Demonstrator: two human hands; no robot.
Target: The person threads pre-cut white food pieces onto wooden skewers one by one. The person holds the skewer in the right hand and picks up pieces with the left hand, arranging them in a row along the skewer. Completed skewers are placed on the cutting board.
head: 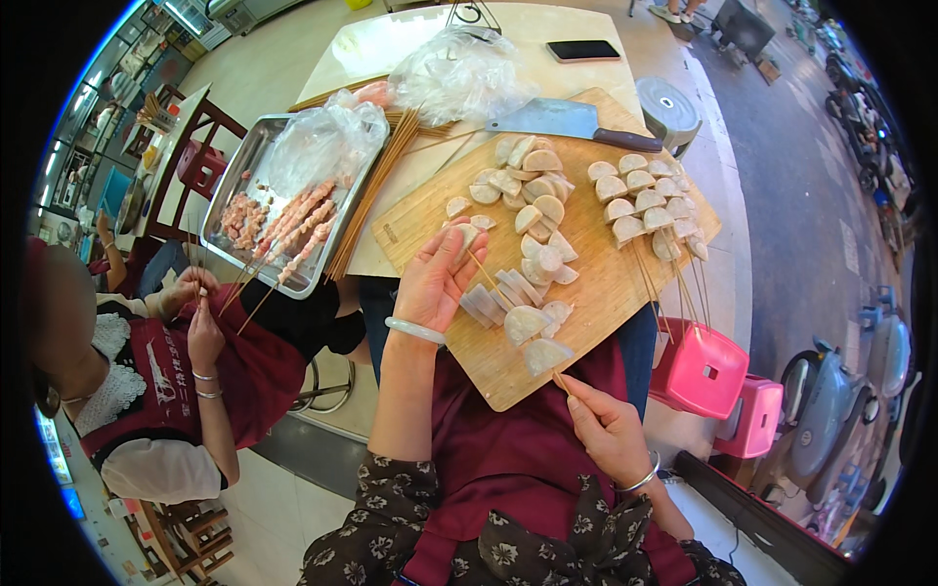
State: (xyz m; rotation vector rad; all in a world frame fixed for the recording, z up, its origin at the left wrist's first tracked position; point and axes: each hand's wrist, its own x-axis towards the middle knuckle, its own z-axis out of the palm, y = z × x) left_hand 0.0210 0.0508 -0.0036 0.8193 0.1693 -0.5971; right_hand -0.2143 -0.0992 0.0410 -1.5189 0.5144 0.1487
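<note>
My left hand point(438, 275) pinches a pale half-round slice point(467, 234) between thumb and fingers, at the upper end of a bamboo skewer point(489, 275). The skewer's lower end is gripped by my right hand point(608, 426) at the near edge of a wooden cutting board point(480, 373). Two half-round slices point(526, 324) sit on the skewer near my right hand. Loose slices point(541, 212) are heaped mid-board, with a leaning row of slices point(506, 293) under the skewer. Finished skewers of slices point(648, 198) lie at the right, their sticks overhanging the edge.
A cleaver point(549, 119) lies across the board's far edge. Left of it are bamboo skewers point(381, 187) and a metal tray point(212, 220) of meat. Plastic bags point(458, 77) and a phone point(582, 50) rest on the table. Another person point(168, 381) sits at left; pink stools point(700, 366) stand right.
</note>
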